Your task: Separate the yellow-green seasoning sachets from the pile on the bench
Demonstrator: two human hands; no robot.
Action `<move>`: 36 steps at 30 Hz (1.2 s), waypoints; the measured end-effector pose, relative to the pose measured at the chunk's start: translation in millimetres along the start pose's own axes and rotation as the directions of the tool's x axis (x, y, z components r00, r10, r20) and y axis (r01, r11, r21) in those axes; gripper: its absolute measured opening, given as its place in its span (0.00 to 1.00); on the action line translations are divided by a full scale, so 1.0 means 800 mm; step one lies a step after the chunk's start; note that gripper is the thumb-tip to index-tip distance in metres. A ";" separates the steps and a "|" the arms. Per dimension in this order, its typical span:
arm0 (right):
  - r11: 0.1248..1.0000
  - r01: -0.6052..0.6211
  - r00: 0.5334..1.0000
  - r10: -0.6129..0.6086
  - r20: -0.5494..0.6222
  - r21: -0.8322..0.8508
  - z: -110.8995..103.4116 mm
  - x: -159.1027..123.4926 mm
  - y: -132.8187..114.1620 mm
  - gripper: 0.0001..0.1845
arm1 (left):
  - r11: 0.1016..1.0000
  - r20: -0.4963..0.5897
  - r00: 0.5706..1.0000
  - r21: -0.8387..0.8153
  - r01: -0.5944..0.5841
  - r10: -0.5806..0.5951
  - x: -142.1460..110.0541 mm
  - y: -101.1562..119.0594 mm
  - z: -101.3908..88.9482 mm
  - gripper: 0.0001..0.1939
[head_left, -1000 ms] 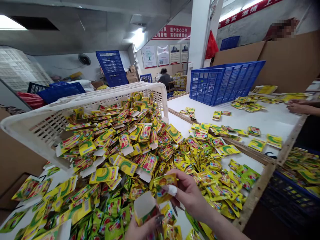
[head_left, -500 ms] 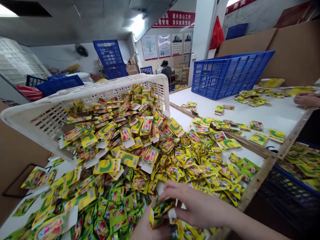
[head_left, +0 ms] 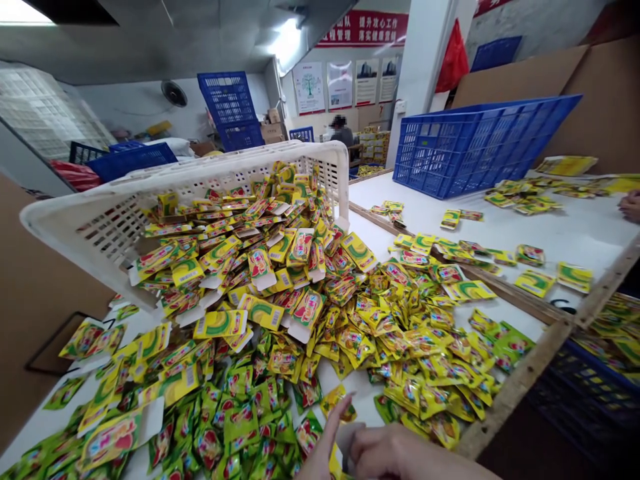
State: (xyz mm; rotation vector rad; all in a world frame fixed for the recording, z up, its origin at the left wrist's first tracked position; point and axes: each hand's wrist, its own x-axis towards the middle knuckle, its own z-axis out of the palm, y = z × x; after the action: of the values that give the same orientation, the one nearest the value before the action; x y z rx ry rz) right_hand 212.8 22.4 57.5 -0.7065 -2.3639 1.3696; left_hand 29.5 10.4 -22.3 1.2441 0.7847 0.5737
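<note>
My two hands meet at the bottom edge, only partly in frame. My left hand (head_left: pixel 325 443) has one finger raised and the others curled under a small yellow carton (head_left: pixel 347 441), of which only the white flap and a yellow edge show. My right hand (head_left: pixel 400 453) is curled over that carton from the right. Just beyond my hands lies a heap of yellow sachets (head_left: pixel 400 333), with green sachets (head_left: pixel 235 420) to the left. A tipped white basket (head_left: pixel 100 193) spills flat yellow cartons (head_left: pixel 260 267) onto the table.
A wooden rail (head_left: pixel 520 383) edges the table on the right, with a dark crate of packs (head_left: pixel 600 360) below it. A blue crate (head_left: pixel 475 147) stands on the far table. Another person's hand (head_left: pixel 631 205) shows at the right edge. A person (head_left: pixel 341 131) sits far back.
My hands have dropped toward the bottom edge with the carton, which was open with a sachet going in. Now it is mostly hidden. The view has tilted up and left.
</note>
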 end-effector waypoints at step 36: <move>0.979 -0.141 0.783 0.203 -0.588 0.150 0.038 0.091 0.045 0.05 | 0.964 -0.809 0.583 -0.208 -0.167 -0.074 0.006 -0.003 -0.026 0.38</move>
State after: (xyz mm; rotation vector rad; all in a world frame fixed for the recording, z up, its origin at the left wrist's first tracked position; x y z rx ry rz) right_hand 146.5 56.7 12.8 -1.1543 -1.7449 1.0943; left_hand 16.2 26.4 -28.2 0.6955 1.3939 1.3090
